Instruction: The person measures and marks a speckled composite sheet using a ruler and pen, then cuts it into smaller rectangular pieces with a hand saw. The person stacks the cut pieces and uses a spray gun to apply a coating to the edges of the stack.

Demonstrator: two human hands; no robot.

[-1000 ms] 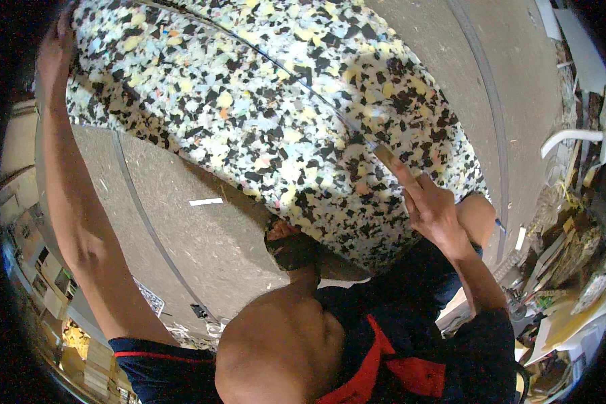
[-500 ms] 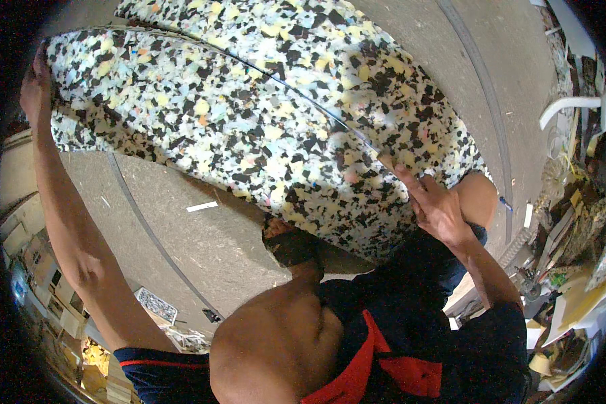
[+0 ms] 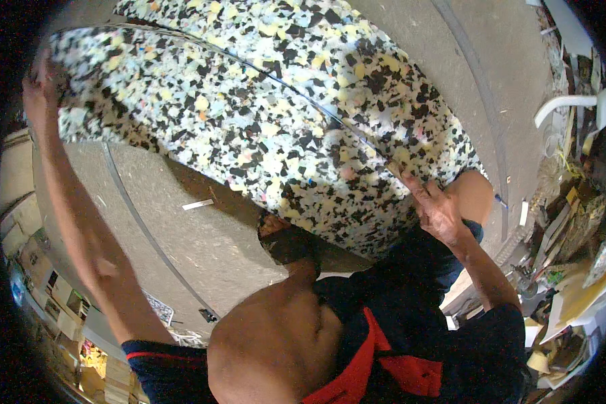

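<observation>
A large speckled foam sheet [image 3: 249, 128] in white, black and yellow lies across my knees and above the floor. A long slit runs through it from the far left toward my right hand. My left hand [image 3: 42, 84] is closed on the sheet's left end, blurred, its fingers partly hidden. My right hand [image 3: 438, 209] is wrapped round the tan handle of a long thin knife [image 3: 357, 138], index finger stretched along it. The narrow blade lies in line with the slit, pointing away to the left. The foam meets my right knee beside that hand.
Grey floor [image 3: 215, 249] with dark strips [image 3: 138, 219] surrounds the foam. A white scrap [image 3: 198, 205] lies below it, near my foot [image 3: 276, 232]. Heaped offcuts and a white curved piece [image 3: 569, 104] line the right side. Boxes and scraps stand at the lower left.
My left hand and the foam's left end have shifted slightly to the right. The knife and my right hand have drawn back a little toward the right, along the slit.
</observation>
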